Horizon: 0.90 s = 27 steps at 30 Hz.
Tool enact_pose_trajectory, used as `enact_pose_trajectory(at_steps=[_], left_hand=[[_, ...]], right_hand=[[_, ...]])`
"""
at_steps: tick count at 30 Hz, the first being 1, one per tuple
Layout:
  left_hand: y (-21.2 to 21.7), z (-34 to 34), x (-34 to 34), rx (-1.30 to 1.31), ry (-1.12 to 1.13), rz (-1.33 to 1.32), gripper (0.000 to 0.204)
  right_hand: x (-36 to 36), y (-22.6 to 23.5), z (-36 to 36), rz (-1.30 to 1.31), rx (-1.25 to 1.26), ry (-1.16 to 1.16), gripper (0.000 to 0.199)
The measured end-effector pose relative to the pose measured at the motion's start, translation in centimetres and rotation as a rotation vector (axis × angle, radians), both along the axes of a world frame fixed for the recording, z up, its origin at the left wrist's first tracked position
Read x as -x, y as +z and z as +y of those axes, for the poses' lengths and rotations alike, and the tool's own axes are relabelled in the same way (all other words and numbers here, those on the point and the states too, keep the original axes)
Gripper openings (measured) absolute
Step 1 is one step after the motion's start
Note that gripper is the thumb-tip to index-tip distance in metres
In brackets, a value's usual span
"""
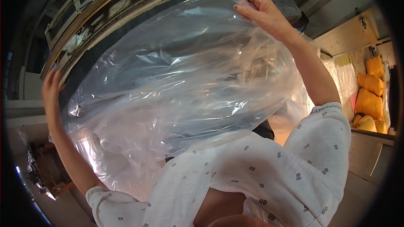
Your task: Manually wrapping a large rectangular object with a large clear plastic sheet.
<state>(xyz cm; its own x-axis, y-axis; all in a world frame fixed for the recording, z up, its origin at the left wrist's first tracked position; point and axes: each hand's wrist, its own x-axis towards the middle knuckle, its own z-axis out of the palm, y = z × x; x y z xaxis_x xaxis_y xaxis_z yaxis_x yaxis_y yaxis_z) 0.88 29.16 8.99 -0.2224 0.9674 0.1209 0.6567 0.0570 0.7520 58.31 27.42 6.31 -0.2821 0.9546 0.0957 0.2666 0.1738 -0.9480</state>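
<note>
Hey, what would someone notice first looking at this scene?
A big clear plastic sheet fills the middle, spread over a dark rounded form. The right hand pinches its top edge, the left hand lies at its left edge. Orange stuffed bags are stacked far right.

A: State the count of hands in view.

B: Two hands: one left hand (52, 90) and one right hand (261, 12).

A: State the count of plastic items.

B: One large clear plastic bag (181, 84) in front. Further clear plastic sheeting (345, 77) shows at the right; the number of pieces cannot be determined.

A: State the count of yellow-orange items at the right edge.

B: At least four stuffed yellow-orange sacks (370, 103) in one stack; the lowest ones are partly hidden.

A: State the count of large dark items.

B: One dark round-edged slab (105, 54) behind the bag.
</note>
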Motion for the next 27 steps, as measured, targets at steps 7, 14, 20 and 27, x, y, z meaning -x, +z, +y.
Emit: enact_pose_trajectory(at_steps=[7,14,20,27], left_hand=[[0.9,-1.6,-32.9,-0.416,-0.605,0.281,0.033],[-5.6,-1.9,-33.6,-0.215,-0.476,-0.398,0.011],[-8.7,-6.5,-15.9,-0.101,-0.003,-0.105,0.022],[-5.9,-21.5,14.8,-0.071,0.542,0.421,0.036]], right_hand=[[-1.3,0.7,-1.0,-0.125,-0.360,-0.027,0.015],[-10.1,-0.7,-1.9,-0.698,-0.312,-0.084,0.013],[-8.3,-5.8,-6.7,-0.691,-0.110,0.173,0.019],[-6.3,-11.9,-11.6,-0.822,-0.300,0.004,0.012]])
